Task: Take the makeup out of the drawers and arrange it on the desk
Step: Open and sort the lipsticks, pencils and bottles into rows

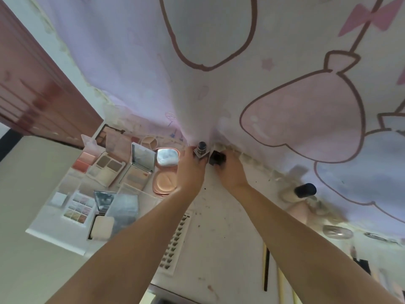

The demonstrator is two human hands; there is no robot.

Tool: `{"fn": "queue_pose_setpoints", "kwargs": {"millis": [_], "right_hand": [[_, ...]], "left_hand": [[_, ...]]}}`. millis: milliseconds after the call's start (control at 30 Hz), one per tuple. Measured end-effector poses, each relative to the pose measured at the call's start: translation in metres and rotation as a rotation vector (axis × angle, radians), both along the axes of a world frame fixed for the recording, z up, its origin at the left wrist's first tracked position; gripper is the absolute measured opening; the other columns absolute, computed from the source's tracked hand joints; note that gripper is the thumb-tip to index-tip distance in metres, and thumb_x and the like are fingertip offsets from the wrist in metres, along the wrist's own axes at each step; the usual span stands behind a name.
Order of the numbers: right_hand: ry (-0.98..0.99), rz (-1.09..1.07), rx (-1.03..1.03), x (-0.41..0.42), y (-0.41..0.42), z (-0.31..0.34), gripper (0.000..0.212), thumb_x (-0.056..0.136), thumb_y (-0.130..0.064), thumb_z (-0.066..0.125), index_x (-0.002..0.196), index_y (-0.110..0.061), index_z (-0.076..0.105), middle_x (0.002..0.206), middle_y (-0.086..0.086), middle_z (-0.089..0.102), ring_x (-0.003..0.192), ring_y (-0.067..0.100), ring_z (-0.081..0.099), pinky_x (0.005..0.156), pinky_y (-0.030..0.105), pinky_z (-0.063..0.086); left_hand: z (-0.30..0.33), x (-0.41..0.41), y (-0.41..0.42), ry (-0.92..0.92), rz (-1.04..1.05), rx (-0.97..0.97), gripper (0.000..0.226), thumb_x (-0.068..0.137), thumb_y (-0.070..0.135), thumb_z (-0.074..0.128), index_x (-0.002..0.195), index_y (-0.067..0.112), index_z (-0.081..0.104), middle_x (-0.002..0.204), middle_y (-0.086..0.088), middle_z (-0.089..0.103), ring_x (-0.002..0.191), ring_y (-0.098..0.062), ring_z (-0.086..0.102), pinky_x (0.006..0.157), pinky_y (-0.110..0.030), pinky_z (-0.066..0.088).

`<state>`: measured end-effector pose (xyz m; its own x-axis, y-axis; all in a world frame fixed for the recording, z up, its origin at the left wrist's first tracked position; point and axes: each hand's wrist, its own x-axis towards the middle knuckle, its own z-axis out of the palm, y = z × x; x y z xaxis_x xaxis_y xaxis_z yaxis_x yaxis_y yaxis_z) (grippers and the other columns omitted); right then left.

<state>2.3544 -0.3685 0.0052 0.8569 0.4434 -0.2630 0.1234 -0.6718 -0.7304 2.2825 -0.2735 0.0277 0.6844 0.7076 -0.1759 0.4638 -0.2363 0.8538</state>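
Note:
My left hand [191, 170] holds an uncapped lipstick [201, 150] upright at the back of the white desk [219, 216], close to the curtain. My right hand [230, 170] grips its black square cap [217, 157] just to the right, apart from the tube. Left of my hands lie several open makeup cases: a round pink compact [165, 172] with its mirror up, a brow palette [107, 167], a blush [84, 161] and an eyeshadow palette [79, 208]. A strip of false lashes [173, 244] lies under my left forearm.
A pink and white cartoon curtain [241, 73] hangs along the desk's back edge. A black-capped bottle [303, 190] lies at the right, with a small clear jar [337, 232] and brushes [266, 268] nearer the front. A reddish-brown door [39, 95] stands at far left.

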Motion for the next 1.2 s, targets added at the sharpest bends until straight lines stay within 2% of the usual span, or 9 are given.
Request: {"fn": "queue_pose_setpoints", "kwargs": {"millis": [200,367,500,600,667,767,867,1067,1200], "right_hand": [[0.017,0.059,-0.008,-0.009,-0.017,0.024,0.063,0.090,-0.013,0.059,0.145,-0.013,0.030,0.139,0.014,0.040,0.126,0.028,0.045,0.102,0.033,0.037],[-0.172,0.140,-0.104,0.000,-0.071,0.076,0.030,0.095,-0.020,0.052,0.123,-0.014,0.057,0.124,0.006,0.053,0.113,0.020,0.053,0.095,0.027,0.040],[-0.318,0.190,-0.453,0.013,-0.129,0.122,0.027,0.096,-0.026,0.047,0.120,-0.019,0.058,0.123,0.003,0.054,0.115,0.022,0.051,0.097,0.036,0.043],[-0.364,0.268,-0.794,0.014,-0.158,0.131,0.034,0.097,-0.036,0.043,0.125,-0.020,0.052,0.122,0.002,0.053,0.113,0.024,0.051,0.091,0.035,0.043],[-0.339,0.307,-0.878,0.012,-0.166,0.125,0.034,0.097,-0.041,0.041,0.120,-0.018,0.050,0.105,0.001,0.055,0.098,0.023,0.056,0.078,0.032,0.043],[-0.262,0.307,-0.808,0.012,-0.170,0.112,0.025,0.098,-0.035,0.041,0.109,-0.014,0.049,0.076,-0.005,0.045,0.076,0.018,0.051,0.064,0.028,0.039],[-0.199,0.280,-0.678,0.017,-0.172,0.107,0.023,0.099,-0.033,0.043,0.105,-0.011,0.048,0.075,-0.003,0.046,0.071,0.017,0.048,0.061,0.026,0.036],[0.043,0.186,-0.267,0.007,-0.160,0.137,0.037,0.096,-0.042,0.044,0.090,-0.007,0.056,0.068,0.001,0.051,0.057,0.015,0.042,0.056,0.026,0.034],[0.158,0.414,-0.066,-0.016,-0.137,0.176,0.017,0.097,-0.033,0.046,0.099,-0.019,0.056,0.071,-0.004,0.054,0.060,0.011,0.046,0.058,0.025,0.041]], "left_hand": [[0.008,-0.011,-0.006,-0.019,0.008,0.007,0.041,0.090,0.028,0.061,0.125,0.011,0.047,0.117,-0.005,0.051,0.099,-0.015,0.049,0.086,-0.027,0.041],[0.008,-0.047,-0.043,-0.032,0.037,0.034,0.033,0.088,0.013,0.058,0.119,0.010,0.046,0.107,-0.002,0.050,0.096,-0.017,0.051,0.084,-0.029,0.043],[0.008,-0.041,-0.101,-0.006,-0.324,-0.017,0.022,0.091,0.015,0.053,0.112,0.020,0.051,0.101,0.004,0.052,0.095,-0.015,0.053,0.082,-0.028,0.047],[0.012,-0.005,-0.140,0.068,-0.624,-0.026,0.040,0.093,0.019,0.051,0.132,0.021,0.043,0.126,0.004,0.048,0.118,-0.013,0.045,0.100,-0.030,0.042],[0.014,0.021,-0.159,0.104,-0.765,0.005,0.049,0.091,0.022,0.054,0.138,0.020,0.039,0.137,0.001,0.043,0.127,-0.017,0.040,0.105,-0.033,0.037],[0.013,0.047,-0.171,0.112,-0.865,-0.005,0.037,0.084,0.022,0.059,0.120,0.013,0.056,0.121,-0.007,0.059,0.115,-0.024,0.053,0.098,-0.037,0.044],[0.012,0.050,-0.164,0.136,-0.809,-0.161,0.038,0.087,0.020,0.062,0.122,0.010,0.053,0.118,-0.009,0.061,0.108,-0.024,0.058,0.090,-0.031,0.046],[0.044,0.005,-0.109,0.061,-0.804,-0.500,0.011,0.088,0.027,0.064,0.095,0.021,0.058,0.082,0.001,0.060,0.072,-0.015,0.057,0.065,-0.028,0.050],[0.092,-0.038,-0.068,0.025,-0.846,-0.641,0.016,0.096,0.027,0.051,0.092,0.013,0.057,0.074,-0.002,0.059,0.062,-0.016,0.054,0.053,-0.025,0.046]]}}
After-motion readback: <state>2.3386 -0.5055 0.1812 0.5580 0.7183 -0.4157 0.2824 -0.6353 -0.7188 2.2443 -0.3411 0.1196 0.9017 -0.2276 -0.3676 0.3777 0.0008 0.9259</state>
